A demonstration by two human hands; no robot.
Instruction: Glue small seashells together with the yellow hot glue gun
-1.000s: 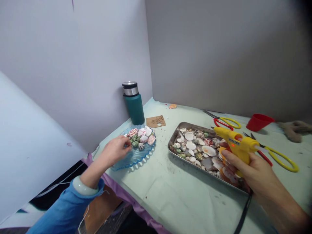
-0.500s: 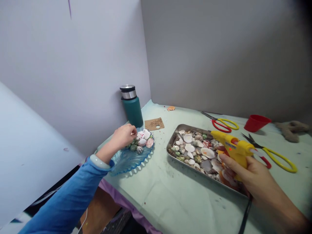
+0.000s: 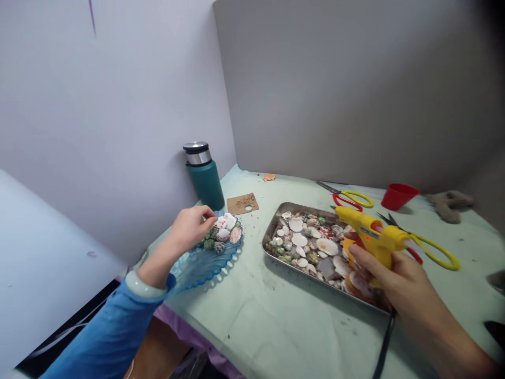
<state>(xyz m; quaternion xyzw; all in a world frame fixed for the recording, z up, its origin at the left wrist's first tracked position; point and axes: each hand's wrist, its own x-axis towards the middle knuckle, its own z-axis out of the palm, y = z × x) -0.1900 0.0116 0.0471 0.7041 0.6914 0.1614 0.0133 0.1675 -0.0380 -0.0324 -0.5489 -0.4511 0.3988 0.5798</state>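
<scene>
My right hand (image 3: 402, 279) is wrapped round the grip of a yellow hot glue gun (image 3: 371, 237), with a glue stick at its back end and a black cord below. The gun's nozzle points left, over a metal tray (image 3: 272, 258) of mixed seashells (image 3: 300, 240). At the left, my left hand (image 3: 191, 226) hangs over a blue scalloped glass plate (image 3: 205, 271), its thumb and fingertips pinched together. Whatever they hold, if anything, is hidden. Beside those fingertips, a cluster of white, pink and green shells (image 3: 223, 234) sits at the plate's far side.
A teal bottle (image 3: 207, 184) stands behind the plate, beside a brown card (image 3: 242, 203). Behind the tray lie scissors (image 3: 357, 198) and a second pair (image 3: 437, 252), with a red cup (image 3: 398, 196) and a brown object (image 3: 450, 204) at right. An orange shell-like piece (image 3: 269, 178) lies at the back.
The view has shifted slightly, so most things appear further left. My left hand has drawn back a little from the shell cluster. My right hand still holds the glue gun over the tray.
</scene>
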